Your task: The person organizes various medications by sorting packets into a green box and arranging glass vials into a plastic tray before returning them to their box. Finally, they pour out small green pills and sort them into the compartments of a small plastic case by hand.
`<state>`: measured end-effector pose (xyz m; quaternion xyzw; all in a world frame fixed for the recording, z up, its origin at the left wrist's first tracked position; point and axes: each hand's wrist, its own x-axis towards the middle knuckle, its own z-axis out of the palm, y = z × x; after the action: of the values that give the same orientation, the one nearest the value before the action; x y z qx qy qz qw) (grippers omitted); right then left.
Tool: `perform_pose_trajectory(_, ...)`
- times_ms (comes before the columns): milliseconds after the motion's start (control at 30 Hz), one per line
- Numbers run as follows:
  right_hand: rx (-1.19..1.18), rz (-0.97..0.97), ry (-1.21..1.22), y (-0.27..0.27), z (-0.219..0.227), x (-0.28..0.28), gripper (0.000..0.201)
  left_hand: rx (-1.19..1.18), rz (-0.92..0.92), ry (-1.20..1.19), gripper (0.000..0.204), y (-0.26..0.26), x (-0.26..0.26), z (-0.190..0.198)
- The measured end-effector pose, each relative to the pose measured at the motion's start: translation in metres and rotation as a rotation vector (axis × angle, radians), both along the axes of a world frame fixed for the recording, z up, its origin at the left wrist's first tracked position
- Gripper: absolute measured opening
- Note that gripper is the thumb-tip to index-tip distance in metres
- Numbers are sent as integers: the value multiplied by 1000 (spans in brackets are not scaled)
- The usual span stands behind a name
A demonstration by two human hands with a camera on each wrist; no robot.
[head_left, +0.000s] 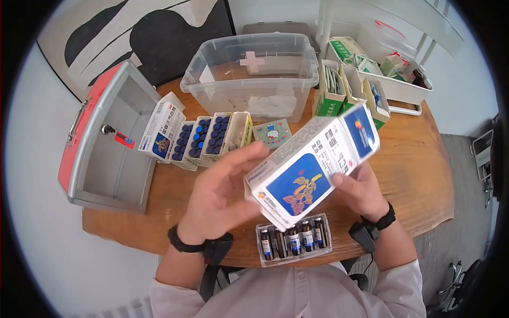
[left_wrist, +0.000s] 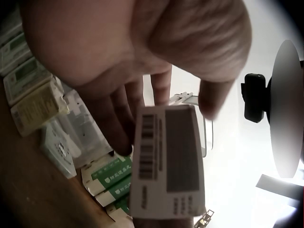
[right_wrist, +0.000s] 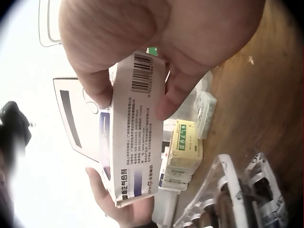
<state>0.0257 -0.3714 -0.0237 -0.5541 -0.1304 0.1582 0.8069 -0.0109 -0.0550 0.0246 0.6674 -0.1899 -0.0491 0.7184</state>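
A white and blue medicine box with a plant picture is tilted up over the table. My right hand grips its right end, thumb on the printed front; in the right wrist view thumb and fingers lie on either side of the box. My left hand is at the box's lower left end, its fingers spread and not curled round it. The left wrist view shows the barcoded end beyond those fingers. Below the box, a clear plastic tray holds several small dark bottles.
To the left stands a red and grey case, beside another white box and cartons of blue-capped bottles. A clear bin sits at the back. Green cartons and a white caddy are at the back right.
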Motion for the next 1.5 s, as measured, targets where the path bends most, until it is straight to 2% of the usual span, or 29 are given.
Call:
perform_pose_trajectory(33, 1, -5, 0, 0, 1, 1, 74, 1, -5, 0, 90, 1, 0, 4)
perform_pose_trajectory(100, 97, -59, 60, 2, 3, 2, 82, 233, -66, -231, 105, -1, -2, 14)
perform_pose_trajectory(133, 77, -53, 44, 3, 2, 2, 80, 352, -24, -372, 109, -2, 0, 12)
perform_pose_trajectory(267, 128, 22, 94, 9, 1, -5, 78, 367, 20, -510, 106, -12, 4, 7)
perform_pose_trajectory(400, 104, 23, 62, 7, 2, -5, 76, 323, 43, -444, 100, -7, 3, 6)
perform_pose_trajectory(500, 68, 36, 7, 5, 4, -6, 74, 243, -18, -405, 94, -5, 2, 1)
perform_pose_trajectory(567, 78, -5, 5, 3, 2, -5, 71, 93, 11, -285, 88, -11, -2, 1)
perform_pose_trajectory(700, 102, -29, 19, 5, -2, -5, 70, 91, 5, -327, 85, -9, 2, -5)
perform_pose_trajectory(767, 117, 0, 49, 4, -2, -5, 70, -14, -17, -279, 84, -7, 2, -6)
perform_pose_trajectory(900, 124, -18, 19, 7, -3, -6, 66, -8, -32, -221, 82, -3, 0, -9)
perform_pose_trajectory(1000, 33, -1, -12, 4, -3, -7, 68, -66, -25, -181, 86, -2, 5, -13)
perform_pose_trajectory(1067, 3, 38, -23, 4, -2, -9, 69, -5, -25, -286, 100, 1, 10, -20)
perform_pose_trajectory(1100, 2, 41, -22, 5, -2, -9, 69, -6, -23, -284, 100, -2, 8, -20)
perform_pose_trajectory(1167, 19, 59, -15, 8, 0, -8, 70, -149, -42, -106, 114, -14, 1, -18)
perform_pose_trajectory(1233, 28, 23, -15, 5, -3, -3, 72, -149, -75, -126, 119, -18, -1, -19)
perform_pose_trajectory(1300, 39, 5, -8, 4, -4, -2, 73, -45, -46, -176, 114, -22, -4, -14)
perform_pose_trajectory(1333, 100, -17, 6, 5, -5, -3, 75, 98, 47, -198, 104, -23, -9, -12)
perform_pose_trajectory(1367, 163, -38, 22, 6, -4, -4, 77, 224, 56, -392, 95, -24, -5, -3)
perform_pose_trajectory(1433, 184, -5, 56, 5, -2, -4, 83, 394, 96, -541, 92, -21, -7, 4)
perform_pose_trajectory(1500, 139, -9, 21, 3, -3, -4, 88, 428, 146, -546, 89, -27, -9, 4)
